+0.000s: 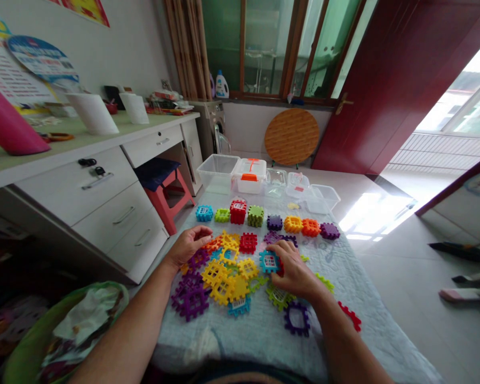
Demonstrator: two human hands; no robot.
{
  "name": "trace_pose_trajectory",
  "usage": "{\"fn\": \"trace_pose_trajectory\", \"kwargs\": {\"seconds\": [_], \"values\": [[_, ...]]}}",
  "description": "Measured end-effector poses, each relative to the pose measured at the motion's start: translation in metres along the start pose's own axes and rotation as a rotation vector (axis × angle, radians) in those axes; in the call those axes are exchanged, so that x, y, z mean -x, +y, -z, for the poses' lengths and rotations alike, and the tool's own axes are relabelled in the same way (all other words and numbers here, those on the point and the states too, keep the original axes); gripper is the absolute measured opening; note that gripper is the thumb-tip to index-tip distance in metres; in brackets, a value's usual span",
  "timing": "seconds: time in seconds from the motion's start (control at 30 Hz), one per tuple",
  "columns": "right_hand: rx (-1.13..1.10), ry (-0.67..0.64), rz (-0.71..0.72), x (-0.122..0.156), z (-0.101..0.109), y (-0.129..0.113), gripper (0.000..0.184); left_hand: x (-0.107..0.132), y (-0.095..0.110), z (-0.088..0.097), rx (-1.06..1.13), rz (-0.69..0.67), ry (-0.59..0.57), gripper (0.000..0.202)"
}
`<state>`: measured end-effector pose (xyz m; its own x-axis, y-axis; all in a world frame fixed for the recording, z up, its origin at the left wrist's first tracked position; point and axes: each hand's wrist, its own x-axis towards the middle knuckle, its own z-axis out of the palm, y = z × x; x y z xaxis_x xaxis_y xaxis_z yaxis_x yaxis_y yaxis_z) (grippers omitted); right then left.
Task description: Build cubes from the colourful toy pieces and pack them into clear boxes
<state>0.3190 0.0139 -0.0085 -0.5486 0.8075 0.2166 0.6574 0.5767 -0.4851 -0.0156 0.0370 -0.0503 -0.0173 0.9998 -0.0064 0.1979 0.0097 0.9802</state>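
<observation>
My right hand (pixel 290 266) is closed around a light-blue interlocking building tile (pixel 269 262) with a white window grid; a bit of red shows beside its fingers. My left hand (pixel 191 244) is at the left of the loose tiles, fingers curved and thumb slightly apart, with nothing visible between them. Just beside its fingertips are orange tiles (pixel 213 245). Between the hands lie a red tile (pixel 248 243) and a heap of yellow tiles (pixel 224 287). Purple tiles (pixel 191 301) lie nearer me on the left, a dark purple frame tile (pixel 297 319) on the right.
Assembled cubes, including a red one (pixel 238 212) and a purple one (pixel 330 231), form a row across the cloth-covered table (pixel 368 298). Behind them stand clear plastic boxes (pixel 218 172) and a lidded box (pixel 250 176). A red tile (pixel 349 316) lies by my right forearm.
</observation>
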Motion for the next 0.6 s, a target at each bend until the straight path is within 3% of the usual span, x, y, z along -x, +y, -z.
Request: {"fn": "trace_pose_trajectory", "kwargs": {"seconds": [0.3,0.6], "values": [[0.159,-0.062,-0.147,-0.001,-0.009,0.011,0.048,0.002,0.005,-0.003,-0.016,-0.003,-0.002,0.035],[0.164,-0.032,-0.14,0.001,-0.01,0.012,0.044,0.005,0.013,-0.004,-0.043,0.005,0.003,0.037]]}}
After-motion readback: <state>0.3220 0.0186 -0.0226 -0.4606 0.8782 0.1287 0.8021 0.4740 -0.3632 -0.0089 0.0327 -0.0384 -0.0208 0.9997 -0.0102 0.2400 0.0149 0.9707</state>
